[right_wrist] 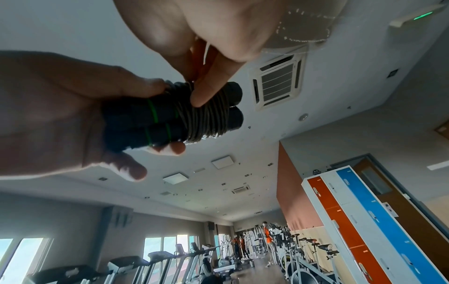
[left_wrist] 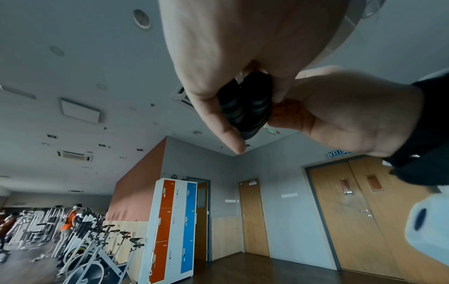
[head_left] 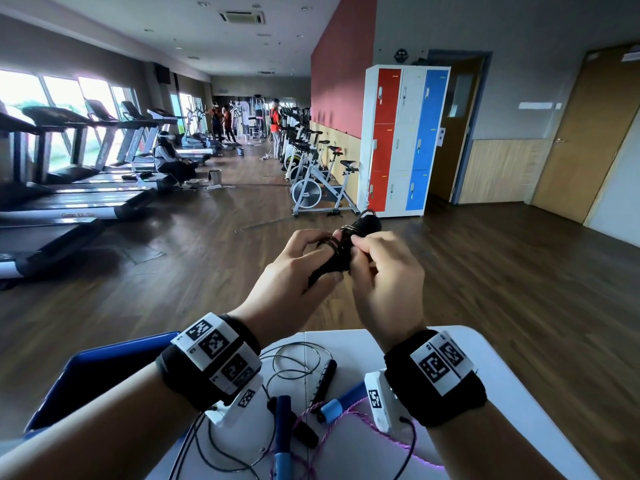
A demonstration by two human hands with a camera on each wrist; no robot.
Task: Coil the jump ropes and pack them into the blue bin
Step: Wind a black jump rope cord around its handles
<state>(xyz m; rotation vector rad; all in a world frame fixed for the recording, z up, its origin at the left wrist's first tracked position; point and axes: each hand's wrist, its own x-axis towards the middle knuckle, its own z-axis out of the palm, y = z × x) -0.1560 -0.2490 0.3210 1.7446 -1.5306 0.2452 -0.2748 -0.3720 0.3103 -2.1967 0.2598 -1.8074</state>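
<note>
- right fingers (right_wrist: 206, 92) pinch the thin cable (right_wrist: 206, 119) where it's wound round the handles (right_wrist: 150, 123); index tip lies on the coils.
- left fingers (right_wrist: 170, 149) curl round the two black handles, thumb on top, gripping them side by side; each handle has green rings.
- cable wraps both handles in tight turns near their far ends, w/ a small loop sticking out past the top in head view.
- left hand (head_left: 294, 268) and right hand (head_left: 384, 271) hold the bundle up in the air, above and beyond the surface (head_left: 467, 393), in front of the chest.
- on the surface below: a loose black rope (head_left: 325, 374) w/ thin cable loops, blue-handled rope (head_left: 341, 401) w/ a purple cord (head_left: 356, 415), all tangled together between the wrists.
- blue bin (head_left: 100, 372) sits at the surface's left edge, under the left forearm; inside not visible.
- bg: gym floor, treadmills left, bikes and lockers (head_left: 403, 140) ahead.
</note>
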